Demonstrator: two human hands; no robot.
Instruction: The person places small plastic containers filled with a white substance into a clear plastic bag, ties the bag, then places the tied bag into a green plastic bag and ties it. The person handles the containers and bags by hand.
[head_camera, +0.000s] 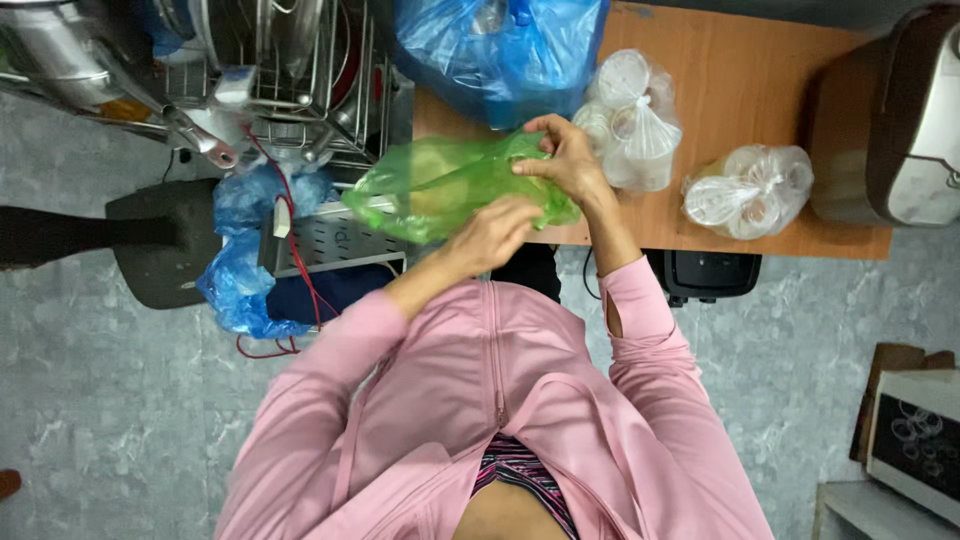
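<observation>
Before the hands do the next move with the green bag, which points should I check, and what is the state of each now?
1. Both hands hold the green plastic bag: ok, left hand below, right hand on top.
2. Bag's mouth open: cannot tell, the film is bunched.
3. What the bag holds: cannot tell, only pale shapes show through.
4. Free room on the wooden table: ok, bare wood right of the blue bag.
5. Clear bags of containers apart from the hands: not ok, one lies very close to the right hand.
</observation>
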